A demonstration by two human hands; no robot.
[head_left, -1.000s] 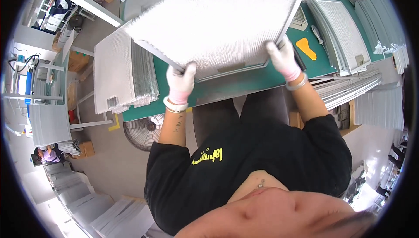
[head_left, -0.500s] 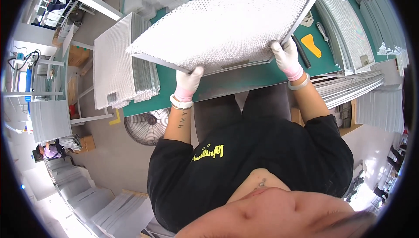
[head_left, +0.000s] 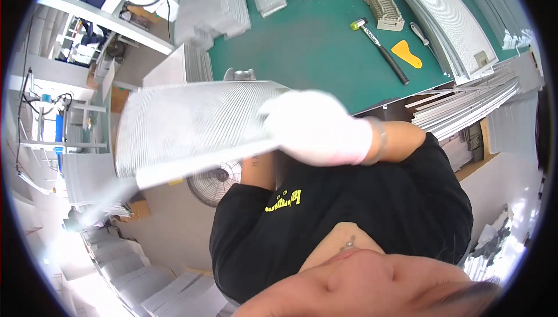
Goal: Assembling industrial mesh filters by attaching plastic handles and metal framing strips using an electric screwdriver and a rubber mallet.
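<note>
A silver framed mesh panel hangs tilted over the left front corner of the table, blurred by motion. My right hand, in a white glove with a pink cuff, reaches across to the left and is closed on the panel's right end. Gloved fingertips of my left hand curl over the panel's far edge; the rest of that hand is hidden behind the panel. Just beyond lies a stack of similar mesh panels, partly covered by the held one.
On the green table lie a hammer, a yellow scraper, a screwdriver and a beige slotted block. Mesh panels are stacked at the right, clear-wrapped stacks at the back. A floor fan stands left below.
The mesh panel has swung from above the table to the left and toward me, turning as it went. My right hand has crossed leftward with it. The hammer and slotted block are now uncovered.
</note>
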